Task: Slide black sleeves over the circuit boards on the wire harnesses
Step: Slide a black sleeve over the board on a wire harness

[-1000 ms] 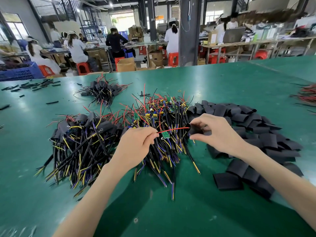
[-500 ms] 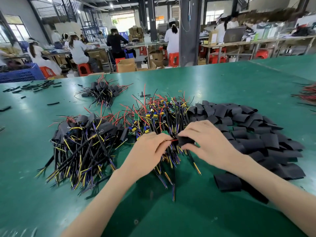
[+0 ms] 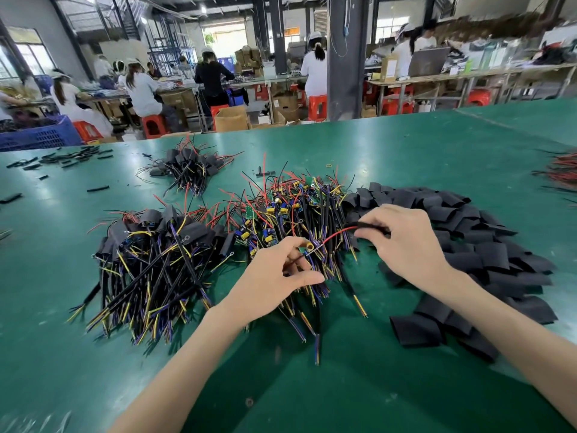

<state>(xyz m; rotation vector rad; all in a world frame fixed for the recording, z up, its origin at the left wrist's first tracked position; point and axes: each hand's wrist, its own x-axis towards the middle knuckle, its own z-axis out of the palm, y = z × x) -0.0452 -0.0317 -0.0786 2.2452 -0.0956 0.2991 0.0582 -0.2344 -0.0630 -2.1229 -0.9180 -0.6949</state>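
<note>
My left hand (image 3: 274, 273) pinches a small green circuit board (image 3: 307, 249) with its wires, just above the middle pile of bare wire harnesses (image 3: 299, 214). A red wire (image 3: 335, 235) runs from that board into a black sleeve (image 3: 371, 226), which my right hand (image 3: 402, 245) pinches by its left end. The loose black sleeves (image 3: 487, 245) lie heaped to the right, under and beyond my right hand. Harnesses with sleeves on them form a pile (image 3: 156, 254) to the left.
A smaller sleeved bundle (image 3: 187, 167) lies further back on the green table (image 3: 406, 157). Black tube offcuts (image 3: 65, 159) are scattered at the far left, red wires (image 3: 562, 173) at the right edge. People work at benches behind the table.
My hands have drawn apart again. The red wire now spans the gap, and the sleeve sits further right on it. The view has shifted slightly.
</note>
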